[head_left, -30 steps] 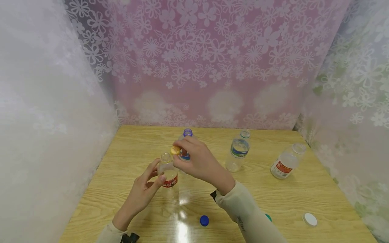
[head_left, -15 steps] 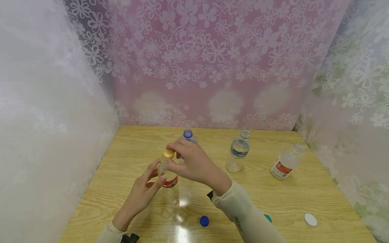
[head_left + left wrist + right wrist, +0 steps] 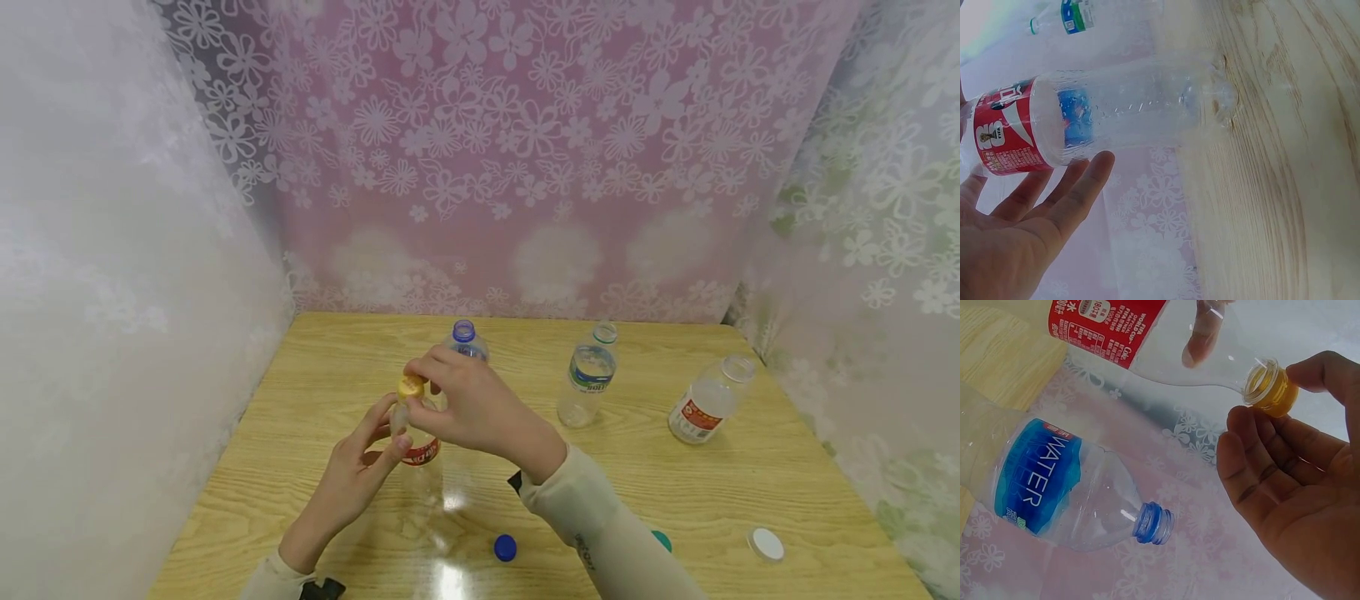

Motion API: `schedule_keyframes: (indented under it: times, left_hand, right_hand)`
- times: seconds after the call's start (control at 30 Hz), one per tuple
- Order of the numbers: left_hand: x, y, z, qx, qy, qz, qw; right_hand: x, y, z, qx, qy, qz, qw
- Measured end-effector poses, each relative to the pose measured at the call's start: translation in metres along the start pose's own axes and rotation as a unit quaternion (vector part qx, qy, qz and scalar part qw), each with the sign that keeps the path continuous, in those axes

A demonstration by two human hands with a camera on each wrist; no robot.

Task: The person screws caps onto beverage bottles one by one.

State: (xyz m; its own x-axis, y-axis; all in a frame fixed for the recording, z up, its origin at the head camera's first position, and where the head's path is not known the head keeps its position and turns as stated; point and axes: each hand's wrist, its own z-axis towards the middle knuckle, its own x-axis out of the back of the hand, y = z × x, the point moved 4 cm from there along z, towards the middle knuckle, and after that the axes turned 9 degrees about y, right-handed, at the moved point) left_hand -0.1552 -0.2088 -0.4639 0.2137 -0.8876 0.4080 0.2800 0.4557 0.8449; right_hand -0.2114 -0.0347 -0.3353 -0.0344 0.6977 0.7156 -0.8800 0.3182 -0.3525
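A clear plastic bottle with a red label (image 3: 422,452) stands upright on the table, its transparent lower part (image 3: 1141,106) showing in the left wrist view. My left hand (image 3: 352,471) holds it around the upper half, thumb on the near side and fingers on the far side. On the bottle's mouth sits a yellow cap (image 3: 1282,395), pinched between the thumb and fingers of my right hand (image 3: 480,408). Right behind that hand is an uncapped water bottle with a blue label (image 3: 1038,478) and a blue neck ring, partly hidden in the head view.
An uncapped bottle with a blue-green label (image 3: 591,371) and a wider-mouthed one with a red label (image 3: 701,412) stand to the right. Near the front lie a blue cap (image 3: 506,547), a green cap (image 3: 662,540) partly behind the sleeve, and a white cap (image 3: 767,543).
My right hand has moved left and brought the yellow cap from beside the bottle onto its mouth. The left hand has kept its hold in place.
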Motion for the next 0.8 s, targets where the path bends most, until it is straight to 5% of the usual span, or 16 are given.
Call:
schedule_keyframes:
  times: [0.8]
  left_hand:
    - [-0.0002, 0.0012, -0.0018, -0.002, 0.002, -0.012, 0.9999]
  right_hand:
    - [-0.0076, 0.0028, 0.0035, 0.013, 0.061, -0.098, 0.993]
